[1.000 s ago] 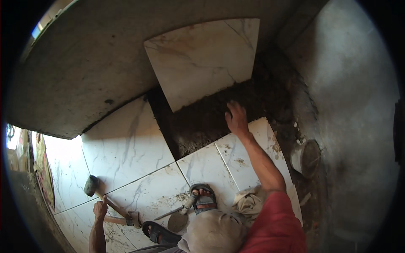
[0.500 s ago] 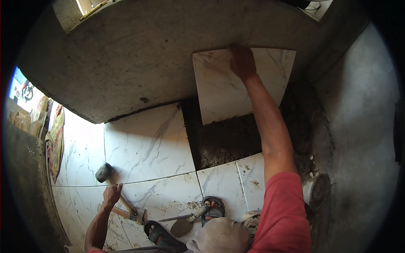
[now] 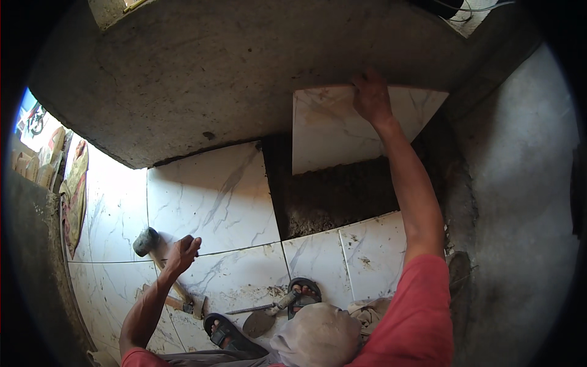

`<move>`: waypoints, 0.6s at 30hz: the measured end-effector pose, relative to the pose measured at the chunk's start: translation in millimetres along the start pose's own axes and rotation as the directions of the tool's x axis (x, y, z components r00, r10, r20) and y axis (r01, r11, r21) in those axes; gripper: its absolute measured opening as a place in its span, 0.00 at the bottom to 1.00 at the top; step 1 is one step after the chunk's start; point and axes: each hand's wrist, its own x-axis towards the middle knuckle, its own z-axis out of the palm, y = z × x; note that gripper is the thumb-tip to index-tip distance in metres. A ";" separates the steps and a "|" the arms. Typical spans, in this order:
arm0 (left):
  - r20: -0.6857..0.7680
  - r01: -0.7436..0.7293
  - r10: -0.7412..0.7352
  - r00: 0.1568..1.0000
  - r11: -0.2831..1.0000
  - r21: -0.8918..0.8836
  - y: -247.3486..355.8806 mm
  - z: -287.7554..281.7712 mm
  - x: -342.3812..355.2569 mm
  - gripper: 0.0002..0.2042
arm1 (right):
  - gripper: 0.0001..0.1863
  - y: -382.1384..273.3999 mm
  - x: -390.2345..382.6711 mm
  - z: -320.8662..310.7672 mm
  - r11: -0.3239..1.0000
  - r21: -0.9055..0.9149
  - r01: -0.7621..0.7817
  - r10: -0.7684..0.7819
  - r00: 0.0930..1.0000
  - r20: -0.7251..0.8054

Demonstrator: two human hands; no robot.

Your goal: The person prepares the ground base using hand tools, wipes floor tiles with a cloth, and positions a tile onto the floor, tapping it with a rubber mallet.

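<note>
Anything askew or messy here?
Yes. One marble-patterned tile appears propped against the concrete wall, right hand at its top edge, while the laid tiles lie flat. Dirt smears those near the sandals.

Right hand [image 3: 372, 101] holds a tile [image 3: 330, 131] by its top edge; left hand [image 3: 183, 253] near, perhaps above, a mallet [image 3: 145, 242]

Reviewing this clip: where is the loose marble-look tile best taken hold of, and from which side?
The loose tile is probably best held by its upper edge, from above on the person's side. It stands tilted near the concrete wall, that thin edge raised, its lower edge down by the dark bed. The right grip is at the upper edge.
</note>
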 end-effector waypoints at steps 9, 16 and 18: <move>0.325 -0.043 0.281 0.903 0.813 -0.581 148.9 115.8 46.5 0.31 | 0.13 -61.3 -174.8 -104.0 0.989 0.083 -0.124 0.132 0.986 -0.103; -0.124 -0.870 0.861 0.493 0.486 -0.083 213.1 192.4 92.3 0.28 | 0.14 -83.6 -243.7 -109.6 0.961 0.136 -0.242 0.250 0.967 -0.046; -0.247 -0.853 0.817 0.521 0.489 -0.181 219.9 207.8 95.5 0.22 | 0.17 -73.0 -249.2 -110.9 0.967 0.174 -0.184 0.197 0.979 -0.060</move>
